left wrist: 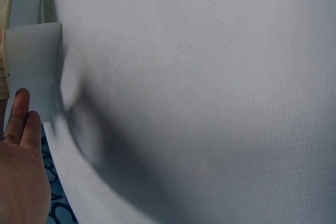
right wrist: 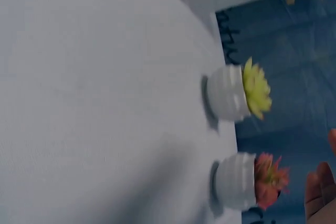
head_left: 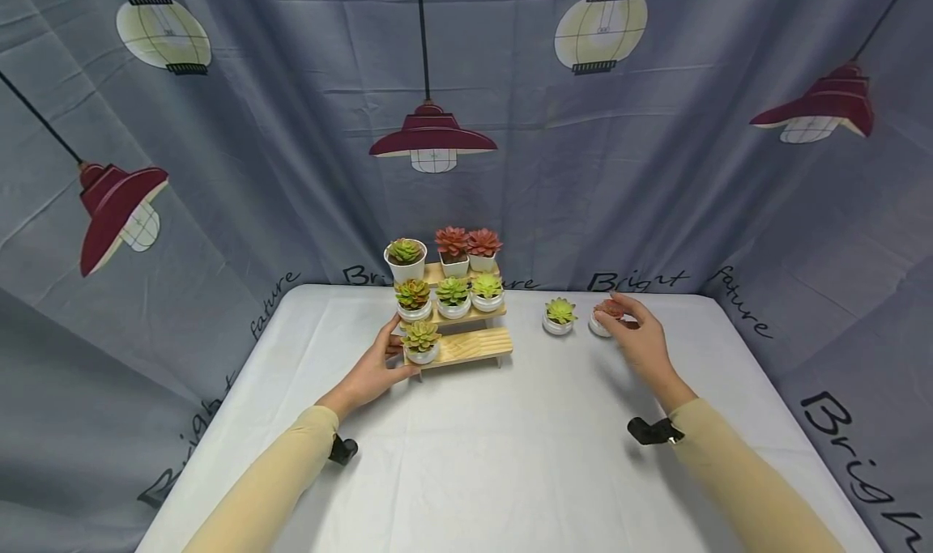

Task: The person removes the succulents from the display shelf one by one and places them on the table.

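Note:
A three-tier wooden plant stand (head_left: 477,344) holds small potted succulents. My left hand (head_left: 372,368) grips its left end, thumb at the front of the lowest tier; in the left wrist view two fingers (left wrist: 20,111) lie along its white side panel (left wrist: 34,61). On the bottom tier sits one green succulent (head_left: 421,341), at the left. To the right, a red succulent in a round white pot (right wrist: 236,181) stands on the table beside a yellow-green succulent (head_left: 560,316). My right hand (head_left: 641,342) is by the red one, its fingers apart from it in the right wrist view.
The middle tier bears three green succulents, among them one with reddish tips (head_left: 413,294). Up top are a larger green succulent (head_left: 405,253) and two red succulents (head_left: 452,244). A white cloth covers the table (head_left: 466,464); a grey curtain (head_left: 554,197) hangs behind it.

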{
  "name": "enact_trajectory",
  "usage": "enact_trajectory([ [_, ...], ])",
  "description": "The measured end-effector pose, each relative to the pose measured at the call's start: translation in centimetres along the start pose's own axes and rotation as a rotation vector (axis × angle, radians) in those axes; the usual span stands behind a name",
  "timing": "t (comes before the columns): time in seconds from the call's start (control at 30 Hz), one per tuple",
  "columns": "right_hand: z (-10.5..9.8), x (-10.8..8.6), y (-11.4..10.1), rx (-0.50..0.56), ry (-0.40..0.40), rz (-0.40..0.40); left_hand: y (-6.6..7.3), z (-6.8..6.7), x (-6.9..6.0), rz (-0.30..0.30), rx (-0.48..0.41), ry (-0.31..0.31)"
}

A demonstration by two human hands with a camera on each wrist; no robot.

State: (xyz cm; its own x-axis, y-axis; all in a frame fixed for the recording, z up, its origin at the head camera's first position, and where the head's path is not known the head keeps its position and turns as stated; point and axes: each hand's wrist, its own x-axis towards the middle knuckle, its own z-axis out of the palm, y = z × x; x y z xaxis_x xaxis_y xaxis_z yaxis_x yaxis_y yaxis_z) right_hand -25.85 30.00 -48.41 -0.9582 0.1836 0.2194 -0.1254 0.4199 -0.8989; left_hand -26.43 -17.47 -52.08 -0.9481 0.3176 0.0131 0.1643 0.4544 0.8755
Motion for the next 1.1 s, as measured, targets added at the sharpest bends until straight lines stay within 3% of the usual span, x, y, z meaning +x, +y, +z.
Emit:
enact_trajectory([
  [0.73,7.9,-3.2,-4.4,0.08,-0.324,-0.157,0.0,-0.2,0.0,-0.005,0.001,-0.002],
  [1.1,12.4,-4.5,-6.0,0.098,-0.434,-0.165,-0.1,-0.1,0.1,0.014,0.0,0.004],
])
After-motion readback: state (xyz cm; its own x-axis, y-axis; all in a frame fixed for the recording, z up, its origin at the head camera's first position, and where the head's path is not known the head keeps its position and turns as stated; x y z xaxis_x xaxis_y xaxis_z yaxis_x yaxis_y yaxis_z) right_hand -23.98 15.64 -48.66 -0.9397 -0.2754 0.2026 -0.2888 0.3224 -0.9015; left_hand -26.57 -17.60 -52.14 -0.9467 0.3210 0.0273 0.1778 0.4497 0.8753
